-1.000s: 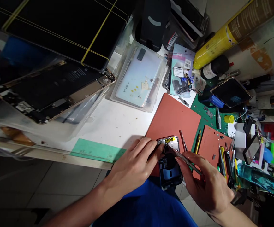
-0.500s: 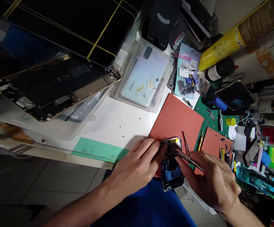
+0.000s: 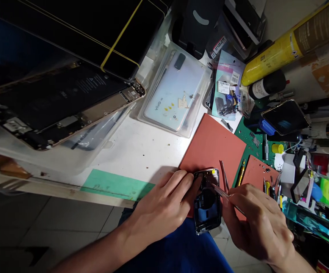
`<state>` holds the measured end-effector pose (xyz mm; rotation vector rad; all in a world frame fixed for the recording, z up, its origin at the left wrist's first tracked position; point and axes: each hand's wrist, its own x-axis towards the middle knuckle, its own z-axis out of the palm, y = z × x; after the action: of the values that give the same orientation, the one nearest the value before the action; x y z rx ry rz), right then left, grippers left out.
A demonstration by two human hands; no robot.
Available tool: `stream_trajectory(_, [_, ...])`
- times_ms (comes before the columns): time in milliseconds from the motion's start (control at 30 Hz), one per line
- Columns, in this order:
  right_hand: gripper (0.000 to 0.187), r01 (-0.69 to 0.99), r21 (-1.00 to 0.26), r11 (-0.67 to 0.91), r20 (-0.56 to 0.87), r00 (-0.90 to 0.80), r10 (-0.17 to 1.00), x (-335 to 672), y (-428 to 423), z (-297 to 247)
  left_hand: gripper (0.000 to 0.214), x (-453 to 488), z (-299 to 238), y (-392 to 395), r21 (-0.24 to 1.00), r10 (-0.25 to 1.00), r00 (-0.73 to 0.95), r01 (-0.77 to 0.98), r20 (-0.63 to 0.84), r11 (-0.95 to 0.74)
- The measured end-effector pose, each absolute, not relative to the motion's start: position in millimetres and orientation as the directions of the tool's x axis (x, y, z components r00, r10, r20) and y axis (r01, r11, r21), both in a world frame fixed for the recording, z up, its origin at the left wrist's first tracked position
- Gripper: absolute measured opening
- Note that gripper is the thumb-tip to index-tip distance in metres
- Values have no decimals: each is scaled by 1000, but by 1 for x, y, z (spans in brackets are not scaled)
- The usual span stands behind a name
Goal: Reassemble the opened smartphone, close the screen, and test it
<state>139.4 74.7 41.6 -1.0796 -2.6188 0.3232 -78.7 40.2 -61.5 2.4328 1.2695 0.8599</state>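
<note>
An opened phone (image 3: 207, 218), its dark inner parts bare, lies slanted over the front edge of a red-brown mat (image 3: 212, 142). My left hand (image 3: 167, 201) grips its upper left side, fingertips bent over the frame and partly inside it. In my right hand (image 3: 262, 223) a thin metal tool with a ribbed grip (image 3: 221, 191) is pinched between thumb and fingers. Its tip points into the upper part of the phone; whether it touches anything there I cannot tell. Just beyond the phone rest metal tweezers (image 3: 224, 175) and a gold screwdriver (image 3: 241, 172).
On the left a large opened phone (image 3: 59, 98) lies beneath a black device with yellow bands (image 3: 82, 34). A vivo phone (image 3: 170, 94) sits in a clear tray. At right are a second mat (image 3: 259, 172), a yellow can (image 3: 267, 62), a propped phone (image 3: 285, 117) and a blue bottle (image 3: 312, 223).
My right thumb has drawn back to the right from the phone's side, and the tool has tilted slightly. My left hand keeps its grip. The whole view has shifted a little.
</note>
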Motion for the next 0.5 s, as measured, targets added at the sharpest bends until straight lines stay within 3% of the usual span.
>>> stream_trajectory(133, [25,618,-323,717,187,-700,689,137,76,41,39,-79,-62,40,485,809,440,649,389,-586])
stream_trajectory(500, [23,637,-248,730,246,-688,683,138,75,37,37,-78,-62,40,482,808,433,651,399,-586])
